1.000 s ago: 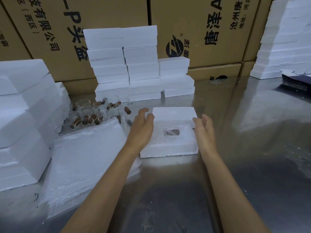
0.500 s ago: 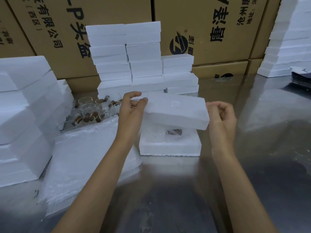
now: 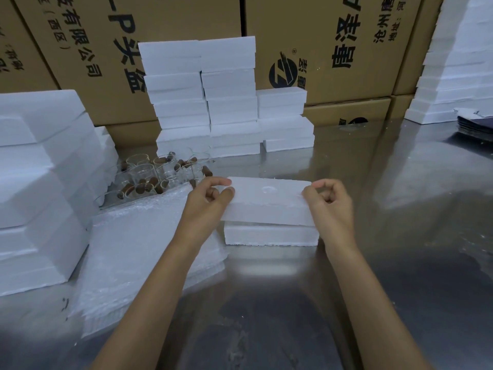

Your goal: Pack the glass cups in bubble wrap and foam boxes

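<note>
Both hands pinch the foam lid (image 3: 268, 202) by its ends, left hand (image 3: 206, 202) and right hand (image 3: 332, 206), just above the foam base (image 3: 270, 236). Bare steel table (image 3: 373, 276) lies right; bubble wrap (image 3: 133, 249) and glass cups (image 3: 154, 174) lie left.

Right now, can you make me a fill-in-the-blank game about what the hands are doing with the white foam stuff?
1. Both hands, the left hand and the right hand, hold a white foam ____ over the foam box base.
2. The glass cups stand to the ____ of the foam box base.
3. The sheets under the left forearm are bubble ____.
4. The big boxes along the back are made of ____.

Missing words: lid; left; wrap; cardboard
</note>
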Available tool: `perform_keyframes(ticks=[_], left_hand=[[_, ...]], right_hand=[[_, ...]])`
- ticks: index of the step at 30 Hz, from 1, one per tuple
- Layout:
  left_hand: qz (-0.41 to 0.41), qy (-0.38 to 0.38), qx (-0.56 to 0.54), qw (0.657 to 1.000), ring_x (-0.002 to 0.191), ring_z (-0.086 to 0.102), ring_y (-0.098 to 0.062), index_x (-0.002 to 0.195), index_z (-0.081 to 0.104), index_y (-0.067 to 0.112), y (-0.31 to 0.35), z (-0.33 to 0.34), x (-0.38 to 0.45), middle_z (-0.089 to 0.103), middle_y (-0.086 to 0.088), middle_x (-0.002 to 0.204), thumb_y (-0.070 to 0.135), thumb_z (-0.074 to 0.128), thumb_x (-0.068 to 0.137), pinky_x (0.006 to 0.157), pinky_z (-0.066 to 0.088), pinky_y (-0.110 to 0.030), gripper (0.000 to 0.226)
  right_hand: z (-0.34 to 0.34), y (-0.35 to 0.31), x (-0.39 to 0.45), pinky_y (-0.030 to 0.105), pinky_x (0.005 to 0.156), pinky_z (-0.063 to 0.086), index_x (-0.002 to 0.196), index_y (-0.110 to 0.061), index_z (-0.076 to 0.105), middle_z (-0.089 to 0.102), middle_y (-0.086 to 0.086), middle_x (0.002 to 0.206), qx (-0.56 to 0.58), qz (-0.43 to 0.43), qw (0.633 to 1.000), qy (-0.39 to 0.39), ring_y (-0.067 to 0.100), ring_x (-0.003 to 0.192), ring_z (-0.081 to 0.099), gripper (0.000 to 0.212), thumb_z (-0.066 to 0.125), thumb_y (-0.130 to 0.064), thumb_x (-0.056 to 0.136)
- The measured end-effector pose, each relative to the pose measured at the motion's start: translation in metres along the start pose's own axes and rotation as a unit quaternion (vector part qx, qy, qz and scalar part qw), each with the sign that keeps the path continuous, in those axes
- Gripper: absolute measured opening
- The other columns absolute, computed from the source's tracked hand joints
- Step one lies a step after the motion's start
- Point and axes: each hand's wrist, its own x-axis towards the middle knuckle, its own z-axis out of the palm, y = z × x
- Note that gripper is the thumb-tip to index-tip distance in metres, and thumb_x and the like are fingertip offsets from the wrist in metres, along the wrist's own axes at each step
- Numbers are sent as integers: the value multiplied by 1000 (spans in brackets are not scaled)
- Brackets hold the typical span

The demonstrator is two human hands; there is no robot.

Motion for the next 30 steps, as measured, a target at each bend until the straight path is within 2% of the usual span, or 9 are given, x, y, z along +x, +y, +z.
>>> perform_keyframes(ticks=[2, 5, 9, 13, 17, 20, 24, 27, 30], left_hand=[[-18, -19, 10, 1000, 81, 54, -6, 108, 66, 26, 0, 1, -1, 54, 4, 95, 21, 63, 96, 67, 43, -7, 13], [-66, -61, 2, 996, 101, 56, -6, 111, 59, 30, -1, 2, -2, 57, 6, 115, 26, 59, 99, 78, 44, -23, 13], [-87, -90, -7, 992, 99, 56, -13, 112, 53, 35, -3, 1, -1, 57, 9, 110, 30, 52, 101, 90, 44, -36, 12], [-94, -96, 18, 991, 87, 46, 1, 114, 48, 40, -8, 3, 2, 47, 23, 100, 33, 46, 103, 78, 39, -26, 13], [-113, -94, 2, 989, 92, 49, -12, 111, 46, 42, -8, 6, 1, 44, 16, 98, 32, 42, 104, 85, 40, -34, 12], [-103, -98, -20, 990, 109, 46, -10, 116, 42, 39, -4, 9, -3, 41, 11, 119, 32, 44, 105, 94, 36, -32, 14], [-25, -51, -5, 998, 94, 38, 32, 121, 40, 42, 13, 5, -11, 37, 30, 121, 37, 58, 98, 81, 35, -15, 30], [25, 33, -14, 999, 91, 38, 36, 120, 44, 41, 31, -11, -17, 41, 24, 127, 29, 62, 95, 78, 35, -14, 33], [69, 119, -10, 990, 82, 44, 34, 114, 52, 38, 50, -39, -25, 48, 31, 114, 26, 65, 90, 68, 37, -11, 30]], right_hand=[[0, 1, 0, 12, 49, 33, 87, -21, 59, 35, -6, 66, 0, 3, 1000, 4, 3, 53, 34, 9, 64, -17, 80], [1, 3, 0, 17, 58, 37, 91, -24, 59, 45, -6, 83, -2, 19, 1000, 4, 6, 65, 43, 12, 65, -19, 82], [-2, 2, -2, 22, 65, 39, 108, -24, 56, 57, -9, 101, -7, 89, 996, -12, 6, 85, 55, 25, 63, -34, 87], [-6, -2, -4, 25, 66, 38, 104, -21, 61, 59, -13, 101, -36, 135, 989, -50, 2, 87, 54, 27, 55, -43, 89], [-7, -4, -7, 29, 74, 44, 93, -25, 66, 65, -10, 99, -7, 142, 988, -52, 12, 93, 59, 18, 60, -41, 88], [-2, -5, -13, 33, 88, 48, 94, -27, 71, 70, -9, 103, 46, 140, 989, -31, 16, 103, 63, 15, 65, -38, 86], [7, -16, -23, 32, 78, 51, 108, -27, 72, 72, -7, 110, 125, 123, 983, -52, 17, 101, 66, 23, 67, -35, 87], [17, -31, -33, 32, 78, 49, 118, -22, 69, 71, -1, 117, 177, 107, 974, -97, 17, 103, 66, 30, 68, -32, 90], [37, -49, -52, 32, 80, 48, 122, -19, 66, 71, 0, 118, 180, 88, 968, -148, 16, 104, 66, 36, 68, -36, 90]])
